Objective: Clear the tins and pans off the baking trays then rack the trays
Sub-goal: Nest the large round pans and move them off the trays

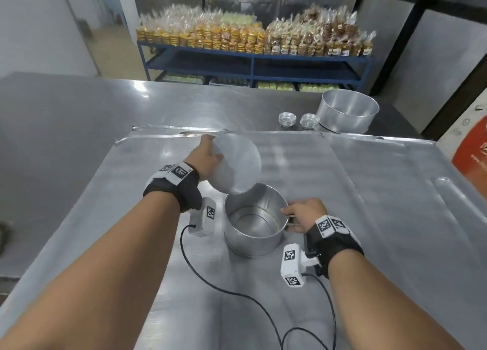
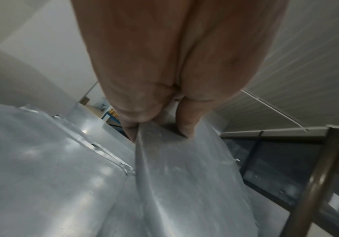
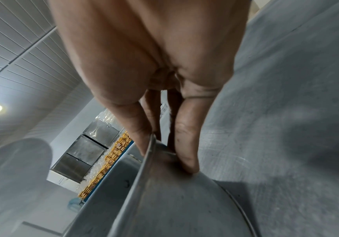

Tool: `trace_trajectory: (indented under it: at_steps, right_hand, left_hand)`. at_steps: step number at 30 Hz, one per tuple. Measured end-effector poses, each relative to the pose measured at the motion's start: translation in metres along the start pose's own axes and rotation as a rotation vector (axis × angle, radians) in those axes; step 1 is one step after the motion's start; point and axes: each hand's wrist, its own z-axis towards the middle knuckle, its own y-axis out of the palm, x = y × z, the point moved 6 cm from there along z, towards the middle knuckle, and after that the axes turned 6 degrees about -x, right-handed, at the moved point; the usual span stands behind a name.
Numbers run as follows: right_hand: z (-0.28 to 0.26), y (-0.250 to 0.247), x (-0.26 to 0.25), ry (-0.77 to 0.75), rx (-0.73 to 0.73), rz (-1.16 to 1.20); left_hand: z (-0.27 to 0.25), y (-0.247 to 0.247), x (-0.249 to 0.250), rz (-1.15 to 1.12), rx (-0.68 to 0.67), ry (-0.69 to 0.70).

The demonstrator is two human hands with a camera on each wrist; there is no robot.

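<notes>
Risk sits mostly with the round metal disc (image 1: 238,165) that our left hand (image 1: 208,157) pinches by its edge and holds tilted above the deep round pan (image 1: 254,222). With only a fingertip grip on thin smooth metal, we judge it could slip and clatter into the pan or onto the baking tray (image 1: 382,218) below. Our right hand (image 1: 303,214) grasps the pan's rim, thumb inside and fingers (image 3: 184,136) outside; lifted from one side like that, the pan may tip. It stands on the tray, which lies on the bench (image 1: 66,118). A second large pan (image 1: 347,114) and two stacks of small tins (image 1: 287,119) already sit off the trays, on the bench beyond.
</notes>
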Motion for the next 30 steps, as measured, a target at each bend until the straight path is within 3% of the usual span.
trace_trajectory:
  at_steps: [5, 14, 19, 22, 27, 30]
  right_hand:
    - [-0.009, 0.000, -0.008, -0.022, -0.048, -0.025]
    - [-0.018, -0.004, -0.012, -0.038, -0.067, -0.027]
    - [0.010, -0.005, -0.002, -0.083, -0.094, -0.124]
    - [0.001, -0.006, -0.005, -0.087, -0.112, -0.085]
    - [-0.010, -0.017, -0.008, -0.117, -0.073, -0.070]
    - [-0.008, -0.023, -0.004, -0.123, -0.079, -0.051]
  left_hand:
    - [-0.023, 0.047, 0.018, 0.290, -0.159, -0.042]
    - [-0.039, 0.116, 0.004, 0.544, -0.257, -0.162]
    - [-0.044, 0.140, -0.012, 0.721, -0.308, -0.305]
    - [-0.045, 0.142, -0.010, 0.782, -0.204, -0.301]
    - [-0.043, 0.120, -0.001, 0.583, 0.037, -0.104]
    - [-0.045, 0.109, 0.006, 0.592, 0.171, -0.043]
